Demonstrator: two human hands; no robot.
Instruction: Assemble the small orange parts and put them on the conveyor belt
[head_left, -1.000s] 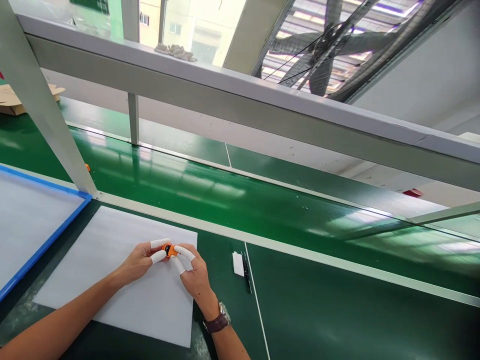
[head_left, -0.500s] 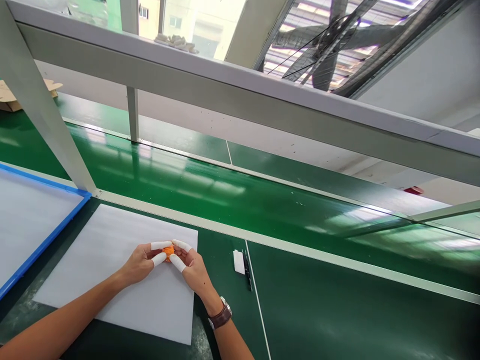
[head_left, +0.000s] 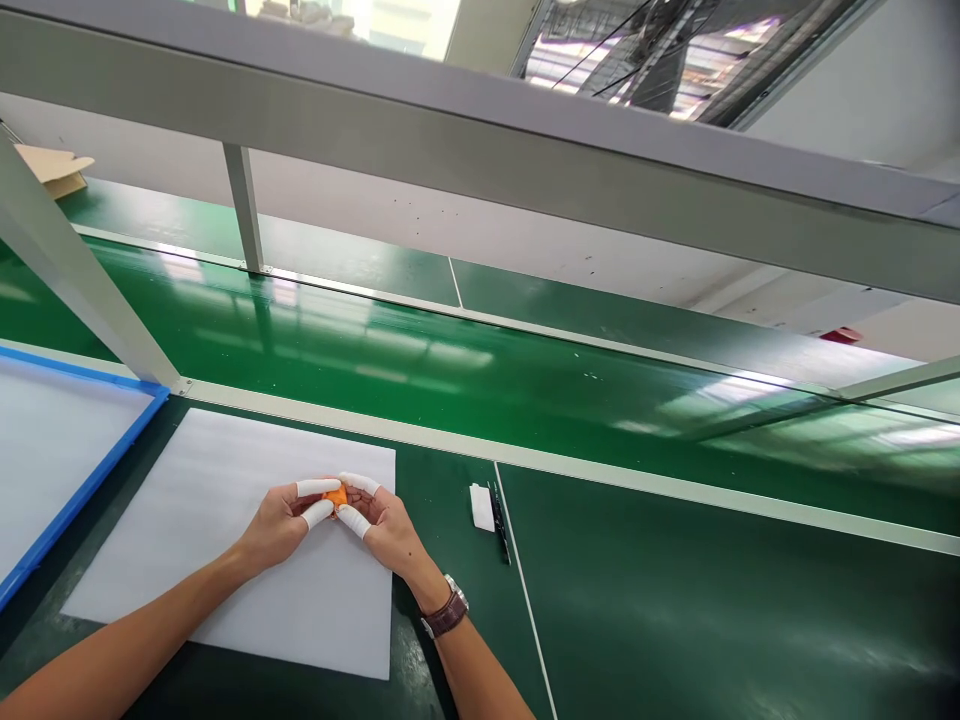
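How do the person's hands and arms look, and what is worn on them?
The left hand and right hand each wear white covers on the thumb and index finger. A watch with a dark brown strap and silvery case is on the right wrist. No sleeves show.

I see light (head_left: pixel 459 356) glinting off a green strip (head_left: pixel 517 385) beyond the tabletop (head_left: pixel 720 600), a bright window (head_left: pixel 409 25) above the grey beam (head_left: pixel 480 145).

There are two hands, one left hand (head_left: pixel 271 525) and one right hand (head_left: pixel 394 535), and four white finger covers (head_left: pixel 317 488) (two on each). I count one orange piece (head_left: pixel 337 496), one wristwatch (head_left: pixel 448 614), one white sheet (head_left: pixel 225 480), one blue-edged panel (head_left: pixel 84 497), one white card (head_left: pixel 482 508), one cardboard box (head_left: pixel 58 170) and one red object (head_left: pixel 841 336); the slim black items (head_left: pixel 499 525) lie too close together to count.
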